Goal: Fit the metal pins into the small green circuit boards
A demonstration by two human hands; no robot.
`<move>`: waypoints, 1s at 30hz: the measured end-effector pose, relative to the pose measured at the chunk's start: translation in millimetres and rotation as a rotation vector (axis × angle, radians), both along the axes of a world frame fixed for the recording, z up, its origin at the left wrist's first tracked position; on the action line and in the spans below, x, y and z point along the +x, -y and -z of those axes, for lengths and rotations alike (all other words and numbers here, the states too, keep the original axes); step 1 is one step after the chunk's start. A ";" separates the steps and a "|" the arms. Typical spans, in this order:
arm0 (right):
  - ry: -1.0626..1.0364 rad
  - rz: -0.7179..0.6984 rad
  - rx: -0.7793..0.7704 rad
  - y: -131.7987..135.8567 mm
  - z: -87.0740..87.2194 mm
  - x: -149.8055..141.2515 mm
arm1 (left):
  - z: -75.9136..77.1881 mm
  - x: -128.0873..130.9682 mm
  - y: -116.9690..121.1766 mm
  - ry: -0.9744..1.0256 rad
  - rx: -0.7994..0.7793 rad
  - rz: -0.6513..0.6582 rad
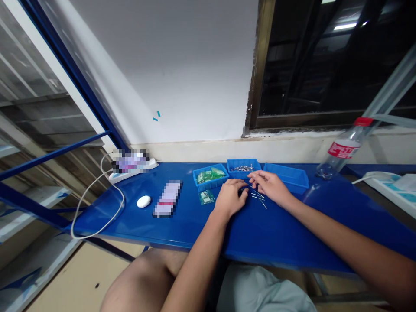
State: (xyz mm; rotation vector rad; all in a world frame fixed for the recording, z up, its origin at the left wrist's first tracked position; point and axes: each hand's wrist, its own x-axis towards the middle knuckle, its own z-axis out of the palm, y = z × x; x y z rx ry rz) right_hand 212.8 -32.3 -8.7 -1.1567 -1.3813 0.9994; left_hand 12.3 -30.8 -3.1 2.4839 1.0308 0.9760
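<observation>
My left hand (230, 198) rests on the blue table, palm down, its bent fingers and thumb apart around a dark gap. Just right of it, my right hand (269, 187) has its thumb and fingertips drawn together; anything between them is too small to make out. Several thin metal pins (258, 197) lie loose on the table beneath and between the hands. Beyond them is a blue bin (243, 175) with many similar metal pieces. A second blue bin (212, 184), to the left, holds green packets (211, 174). One small green-and-clear packet (206, 197) lies in front of it.
A third blue bin (289, 175) stands behind my right forearm. To the left lie a phone (168, 199), a white oval object (143, 201) and a power strip (130, 174) with a looping white cable (76, 212). A red-capped bottle (342, 149) stands at the back right.
</observation>
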 end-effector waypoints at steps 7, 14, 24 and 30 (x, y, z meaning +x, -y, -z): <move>-0.055 0.065 -0.155 -0.8 -2.2 -5.4 | 7.4 -0.7 -4.8 -0.084 -0.023 0.005; 0.161 0.005 -0.001 7.1 -1.1 -0.6 | 11.8 -2.5 -9.0 -0.096 -0.028 -0.064; 0.393 0.041 0.133 15.5 -0.9 -1.5 | 6.8 -3.6 -7.2 0.009 -0.048 -0.122; 0.592 0.067 0.419 11.0 0.5 1.4 | -2.5 -1.6 -1.6 0.155 -0.032 -0.114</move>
